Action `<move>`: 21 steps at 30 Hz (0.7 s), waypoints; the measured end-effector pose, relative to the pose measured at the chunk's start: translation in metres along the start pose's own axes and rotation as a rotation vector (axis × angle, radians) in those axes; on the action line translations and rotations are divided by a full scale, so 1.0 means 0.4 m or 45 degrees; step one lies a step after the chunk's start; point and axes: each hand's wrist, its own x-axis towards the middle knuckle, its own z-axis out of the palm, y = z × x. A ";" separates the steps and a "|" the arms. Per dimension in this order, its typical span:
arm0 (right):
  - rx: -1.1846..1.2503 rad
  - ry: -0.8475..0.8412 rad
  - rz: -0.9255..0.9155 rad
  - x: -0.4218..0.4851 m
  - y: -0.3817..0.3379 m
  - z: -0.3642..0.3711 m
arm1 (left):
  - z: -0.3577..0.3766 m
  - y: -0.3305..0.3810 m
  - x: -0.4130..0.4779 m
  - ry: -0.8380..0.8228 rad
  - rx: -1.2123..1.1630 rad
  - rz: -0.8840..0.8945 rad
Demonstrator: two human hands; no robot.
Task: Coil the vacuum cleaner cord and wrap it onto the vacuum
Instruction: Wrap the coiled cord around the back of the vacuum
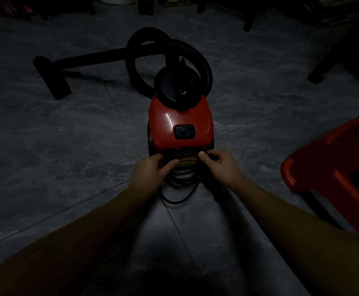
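A red vacuum cleaner [179, 120] stands on the dim tiled floor in the middle of the view, its black hose [202, 58] looping behind it. The black cord [181, 178] lies in several loops against the near end of the vacuum, with one looser loop trailing on the floor toward me. My left hand [150, 169] pinches the coil on its left side. My right hand [219, 165] pinches it on the right side. Both hands press the coil against the vacuum's rear.
The wand and floor nozzle [52, 77] stretch out to the far left. A red plastic stool [334, 163] sits close at the right. Dark furniture legs [249, 20] line the back, and another leg [323, 67] stands at the far right.
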 end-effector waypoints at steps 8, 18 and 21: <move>0.311 0.020 0.149 -0.006 -0.003 0.018 | 0.013 0.006 0.007 0.075 -0.193 -0.177; 0.572 0.181 0.403 -0.007 -0.020 0.058 | 0.010 0.036 0.002 0.057 -0.516 -0.529; 0.550 0.164 0.395 -0.001 -0.023 0.056 | 0.009 0.044 0.001 0.037 -0.637 -0.643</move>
